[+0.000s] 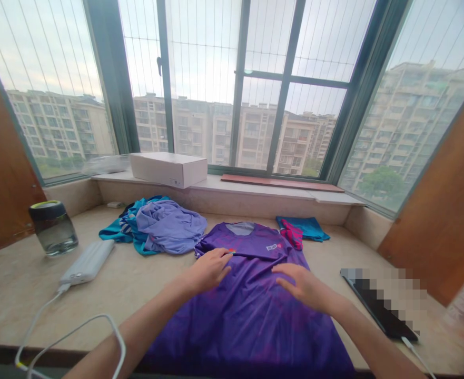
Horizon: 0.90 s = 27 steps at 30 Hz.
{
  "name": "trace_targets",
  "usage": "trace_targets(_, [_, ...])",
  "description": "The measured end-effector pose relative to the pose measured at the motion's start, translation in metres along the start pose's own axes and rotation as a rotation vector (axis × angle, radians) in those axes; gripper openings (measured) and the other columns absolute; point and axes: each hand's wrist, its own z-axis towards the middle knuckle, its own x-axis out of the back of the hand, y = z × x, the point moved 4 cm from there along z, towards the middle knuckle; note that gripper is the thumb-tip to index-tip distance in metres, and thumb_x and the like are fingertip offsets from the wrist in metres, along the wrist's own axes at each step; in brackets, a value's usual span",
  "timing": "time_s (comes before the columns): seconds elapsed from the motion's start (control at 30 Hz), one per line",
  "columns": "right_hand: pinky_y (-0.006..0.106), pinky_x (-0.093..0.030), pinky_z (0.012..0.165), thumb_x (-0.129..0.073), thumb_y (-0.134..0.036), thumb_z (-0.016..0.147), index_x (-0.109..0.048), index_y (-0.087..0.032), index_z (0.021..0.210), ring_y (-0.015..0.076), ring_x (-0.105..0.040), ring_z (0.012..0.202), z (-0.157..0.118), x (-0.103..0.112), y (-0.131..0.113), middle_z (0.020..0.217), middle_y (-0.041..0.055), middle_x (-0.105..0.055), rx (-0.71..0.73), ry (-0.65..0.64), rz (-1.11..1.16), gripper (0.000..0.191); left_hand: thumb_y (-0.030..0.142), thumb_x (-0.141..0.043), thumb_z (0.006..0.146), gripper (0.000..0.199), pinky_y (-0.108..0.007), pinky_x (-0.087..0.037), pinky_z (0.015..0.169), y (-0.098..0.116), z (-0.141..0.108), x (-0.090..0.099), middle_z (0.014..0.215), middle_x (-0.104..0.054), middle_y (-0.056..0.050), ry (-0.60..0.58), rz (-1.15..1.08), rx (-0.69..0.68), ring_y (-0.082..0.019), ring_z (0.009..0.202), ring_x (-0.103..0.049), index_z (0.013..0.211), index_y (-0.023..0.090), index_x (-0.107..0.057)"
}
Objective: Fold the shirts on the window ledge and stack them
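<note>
A purple sports shirt (247, 316) lies spread out on the stone counter, its neckline towards the window and its lower part reaching the front edge. Over its left upper side is my left hand (211, 269), fingers stretched forward and holding nothing. My right hand (300, 284) is over the right side of the chest, fingers apart and likewise holding nothing. Whether the fingertips press on the fabric I cannot tell. A fold crosses the chest between the hands, below a small white logo.
Left of the shirt lie a crumpled lavender garment (172, 226), blue clothes (115, 231), a power bank (87, 263) with a white cable, and a water bottle (53, 229). To the right are a folded teal garment (314, 229) and a phone (377, 305). A white box (168, 168) stands on the sill.
</note>
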Motion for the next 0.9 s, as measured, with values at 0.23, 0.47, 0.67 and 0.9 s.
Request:
trace_targets(0.23, [0.049,-0.028,0.120,-0.037,-0.055,0.102,-0.050,-0.018,0.148,0.0312,-0.036,0.147,0.041,-0.039,0.059,0.157,0.0150,-0.041,-0.103,-0.084,-0.207,0.061,0.049,-0.042,0.099,0.059,-0.045,-0.041,0.110,-0.022,0.013,-0.034,0.144,-0.056,-0.019,-0.072,0.137,0.206,-0.033,0.133,-0.053,0.147,0.015,-0.046])
trace_targets(0.47, [0.040,-0.043,0.109,-0.038,-0.051,0.101,-0.073,-0.021,0.122,0.0285,-0.062,0.122,0.051,-0.018,0.048,0.128,0.0097,-0.070,-0.007,0.050,-0.019,0.050,0.031,-0.032,0.101,0.042,-0.042,-0.046,0.103,-0.044,0.037,-0.023,0.123,-0.068,-0.019,-0.038,0.191,0.255,-0.031,0.118,-0.063,0.121,0.013,-0.065])
trace_targets(0.67, [0.042,-0.024,0.122,-0.032,-0.048,0.102,-0.045,-0.014,0.151,0.0245,-0.034,0.148,0.100,-0.034,0.104,0.159,0.0139,-0.040,-0.246,-0.011,-0.149,0.062,0.042,-0.035,0.100,0.062,-0.046,-0.036,0.113,-0.077,0.082,-0.053,0.149,-0.046,-0.030,-0.112,0.158,0.345,-0.038,0.141,-0.043,0.143,-0.001,-0.048])
trace_targets(0.9, [0.057,-0.005,0.122,-0.023,-0.058,0.102,-0.024,-0.023,0.160,0.0288,-0.010,0.155,0.099,-0.051,0.135,0.168,0.0102,-0.012,-0.460,-0.052,-0.317,0.068,0.053,-0.032,0.101,0.067,-0.040,-0.025,0.120,-0.113,0.136,-0.063,0.162,-0.031,-0.017,-0.116,0.126,0.273,-0.028,0.151,-0.028,0.154,0.012,-0.037])
